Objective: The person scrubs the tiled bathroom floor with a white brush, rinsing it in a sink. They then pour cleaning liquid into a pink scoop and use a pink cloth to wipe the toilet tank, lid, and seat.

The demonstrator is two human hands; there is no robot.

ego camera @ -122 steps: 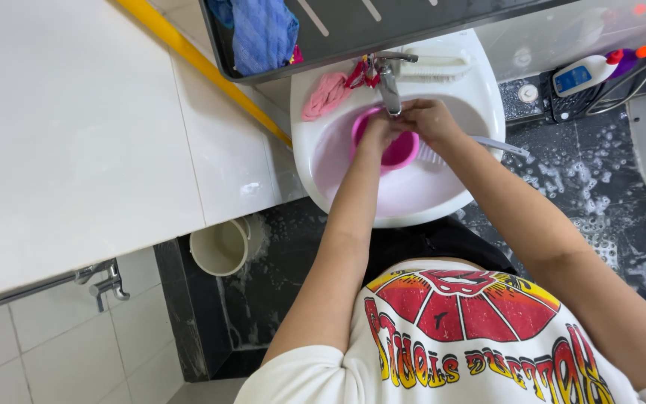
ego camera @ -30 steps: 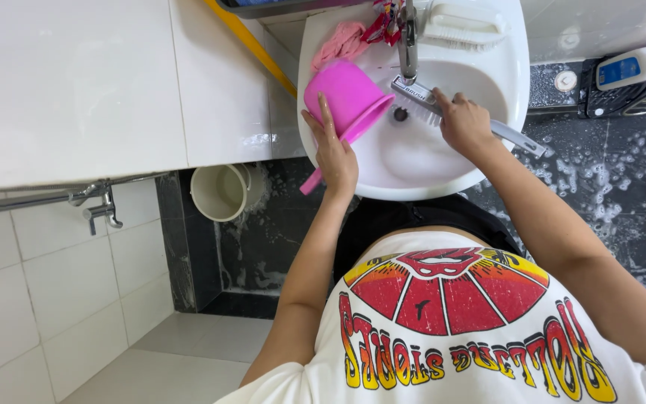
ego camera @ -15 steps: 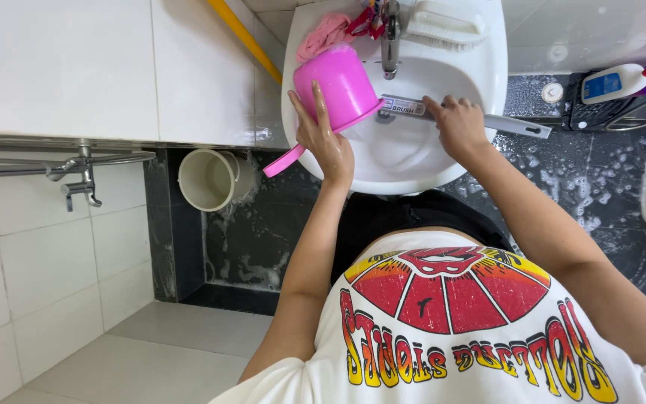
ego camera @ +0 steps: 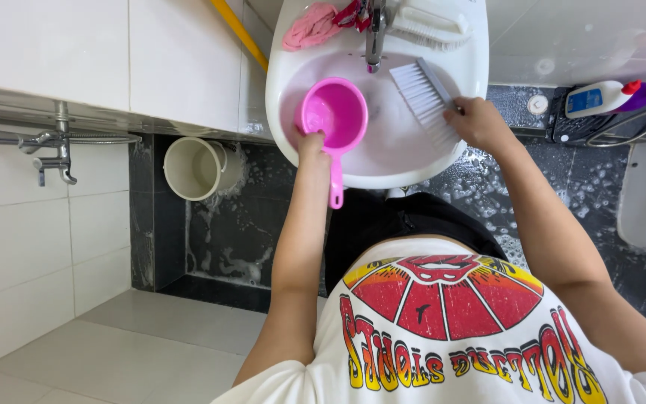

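A pink plastic scoop [ego camera: 334, 112] sits upright in the white basin [ego camera: 293, 45], its handle sticking out over the front rim. My left hand [ego camera: 310, 142] grips the scoop where handle meets cup. My right hand [ego camera: 478, 122] holds a white scrubbing brush [ego camera: 425, 93] by its handle, bristles lying in the right side of the basin. The metal tap [ego camera: 374, 34] stands above the bowl.
A pink cloth [ego camera: 308, 26] and a second white brush [ego camera: 428, 22] lie on the basin's back ledge. A cream bucket [ego camera: 188, 168] stands on the wet dark floor left of the basin. Cleaner bottles [ego camera: 607, 97] lie at the right. A wall tap [ego camera: 54, 153] juts out at left.
The scoop has gone from tilted at the basin's left rim to upright inside the bowl. My right hand and brush have shifted to the basin's right side.
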